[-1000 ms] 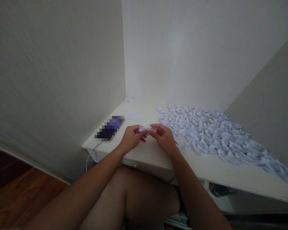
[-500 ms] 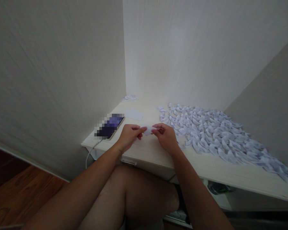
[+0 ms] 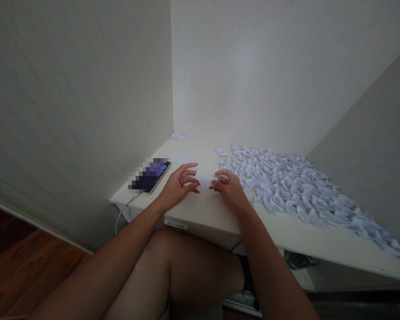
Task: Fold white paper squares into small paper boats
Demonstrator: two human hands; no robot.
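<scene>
A small white paper slip (image 3: 206, 179) is held between both hands just above the pale desk (image 3: 216, 213). My left hand (image 3: 179, 186) pinches its left edge with thumb and lower fingers while the index finger sticks out. My right hand (image 3: 229, 189) is closed on its right edge. A big spread of folded white paper pieces (image 3: 293, 186) covers the desk right of my hands.
A phone (image 3: 150, 175) lies at the desk's left edge with a white cable (image 3: 123, 214) hanging down. A flat white sheet (image 3: 184, 157) and a few paper bits (image 3: 179, 136) lie near the wall corner. My bare knee sits below the desk drawer handle (image 3: 175, 226).
The narrow folded strip has been opened out wider between the hands. My left index finger has lifted and stretched out. The view shifted slightly.
</scene>
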